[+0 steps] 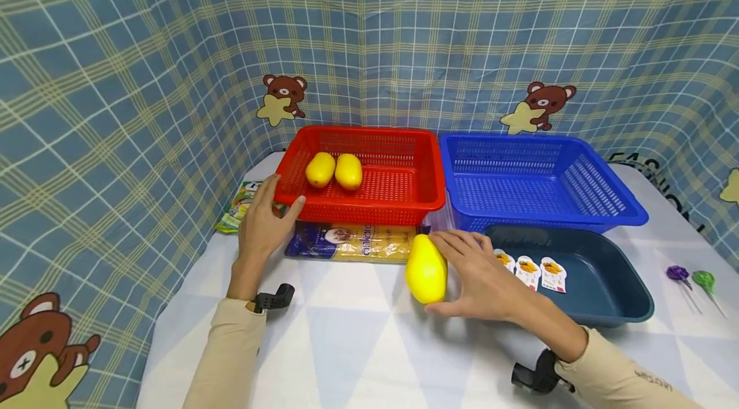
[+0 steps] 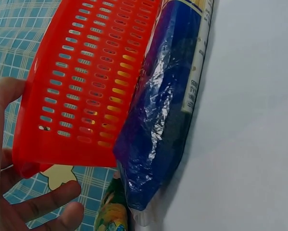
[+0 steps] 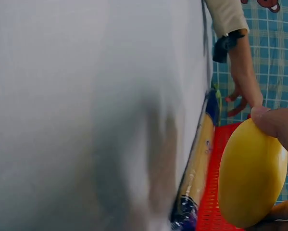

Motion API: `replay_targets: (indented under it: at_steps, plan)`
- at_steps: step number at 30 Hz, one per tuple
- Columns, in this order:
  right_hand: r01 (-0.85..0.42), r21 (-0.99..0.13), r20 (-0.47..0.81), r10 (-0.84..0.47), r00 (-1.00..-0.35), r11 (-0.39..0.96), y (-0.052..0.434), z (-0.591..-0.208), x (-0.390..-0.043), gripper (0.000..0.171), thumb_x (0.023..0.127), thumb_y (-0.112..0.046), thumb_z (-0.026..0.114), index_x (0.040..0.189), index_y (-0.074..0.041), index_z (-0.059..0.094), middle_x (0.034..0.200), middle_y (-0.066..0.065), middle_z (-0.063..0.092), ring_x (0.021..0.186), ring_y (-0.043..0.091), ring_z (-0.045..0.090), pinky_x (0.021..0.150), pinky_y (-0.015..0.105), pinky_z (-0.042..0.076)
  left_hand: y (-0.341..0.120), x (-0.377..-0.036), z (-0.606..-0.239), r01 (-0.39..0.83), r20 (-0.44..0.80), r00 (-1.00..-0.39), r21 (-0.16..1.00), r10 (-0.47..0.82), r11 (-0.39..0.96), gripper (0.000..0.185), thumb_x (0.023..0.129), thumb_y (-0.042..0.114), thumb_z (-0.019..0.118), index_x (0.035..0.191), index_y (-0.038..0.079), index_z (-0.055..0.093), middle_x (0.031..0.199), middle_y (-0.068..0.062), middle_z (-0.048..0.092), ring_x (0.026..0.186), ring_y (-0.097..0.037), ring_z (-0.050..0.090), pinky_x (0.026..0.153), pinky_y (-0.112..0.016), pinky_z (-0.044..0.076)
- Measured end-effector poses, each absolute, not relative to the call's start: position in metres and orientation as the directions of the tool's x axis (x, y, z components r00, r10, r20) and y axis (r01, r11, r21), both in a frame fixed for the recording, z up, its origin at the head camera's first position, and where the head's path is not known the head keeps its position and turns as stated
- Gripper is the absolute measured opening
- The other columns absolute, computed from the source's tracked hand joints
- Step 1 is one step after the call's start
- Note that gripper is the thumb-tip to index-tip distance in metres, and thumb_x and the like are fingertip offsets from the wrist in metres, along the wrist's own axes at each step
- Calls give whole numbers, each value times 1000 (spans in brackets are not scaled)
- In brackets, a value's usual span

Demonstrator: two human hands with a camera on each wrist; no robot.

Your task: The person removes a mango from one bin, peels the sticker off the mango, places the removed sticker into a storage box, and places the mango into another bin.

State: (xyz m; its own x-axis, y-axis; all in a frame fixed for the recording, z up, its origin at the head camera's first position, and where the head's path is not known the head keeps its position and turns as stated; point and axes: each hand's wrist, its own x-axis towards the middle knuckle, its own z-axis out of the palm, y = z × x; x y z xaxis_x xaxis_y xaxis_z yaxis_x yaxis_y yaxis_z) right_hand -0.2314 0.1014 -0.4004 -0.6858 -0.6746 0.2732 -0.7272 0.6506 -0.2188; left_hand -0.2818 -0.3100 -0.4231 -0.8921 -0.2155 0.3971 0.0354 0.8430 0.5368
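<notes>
My right hand (image 1: 482, 274) holds a yellow mango (image 1: 427, 270) above the table, to the left of the dark tray. Its thumb and fingers press against opposite ends of the fruit, as the right wrist view also shows with the mango (image 3: 252, 175) close up. At the front left corner of a red basket (image 1: 369, 211), my left hand (image 1: 265, 226) grips the rim between thumb and index finger, its other fingers loosely bent. Two yellow mangoes (image 1: 320, 170) lie side by side inside the basket's left half.
A blue basket (image 1: 543, 220) stands right of the red one. Before it, a dark tray (image 1: 600, 274) contains several picture cards (image 1: 552, 274). A spaghetti pack (image 1: 352, 242) lies along the red basket's front. There are a green packet (image 1: 233, 210) at left and two lollipops (image 1: 678, 273) at right.
</notes>
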Motion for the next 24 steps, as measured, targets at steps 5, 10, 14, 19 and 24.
replay_targets:
  at_steps: [5, 10, 14, 19, 24]
  plan:
    - [-757, -227, 315, -690, -652, 612, 101, -386, -238, 113, 68, -73, 77, 151, -5, 41, 150, 10, 47, 137, 34, 37, 108, 61, 25, -313, -282, -423, 19, 385, -894, 543, -228, 840, 85, 92, 67, 53, 157, 17, 34, 161, -5, 31, 108, -36, 59, 86, -53, 53]
    - [-767, -238, 354, -682, -639, 595, 98, -370, -247, 110, 67, -66, 82, 150, -5, 43, 149, 10, 48, 136, 32, 37, 105, 64, 27, -314, -282, -423, 23, 383, -894, 554, -230, 832, 84, 92, 68, 53, 157, 18, 35, 161, -3, 32, 101, -35, 61, 83, -52, 53]
    - [-766, -258, 365, -675, -641, 588, 94, -357, -256, 108, 68, -61, 85, 150, -4, 43, 148, 13, 48, 136, 34, 37, 104, 64, 27, -313, -281, -424, 35, 396, -889, 557, -229, 830, 83, 92, 66, 54, 156, 17, 37, 161, -3, 32, 103, -34, 60, 82, -52, 54]
    - [-766, -254, 373, -671, -640, 590, 89, -340, -270, 105, 67, -57, 86, 148, -4, 45, 148, 13, 48, 136, 34, 37, 101, 60, 28, -312, -281, -426, 46, 410, -882, 563, -231, 825, 81, 93, 65, 55, 155, 16, 38, 161, -2, 32, 109, -34, 60, 85, -52, 53]
    - [-774, -250, 358, -687, -633, 582, 81, -321, -285, 106, 67, -58, 86, 148, -4, 44, 148, 15, 46, 136, 34, 35, 101, 61, 28, -310, -280, -426, 48, 413, -880, 567, -234, 822, 81, 92, 64, 55, 155, 16, 38, 161, -2, 33, 130, -36, 50, 95, -57, 49]
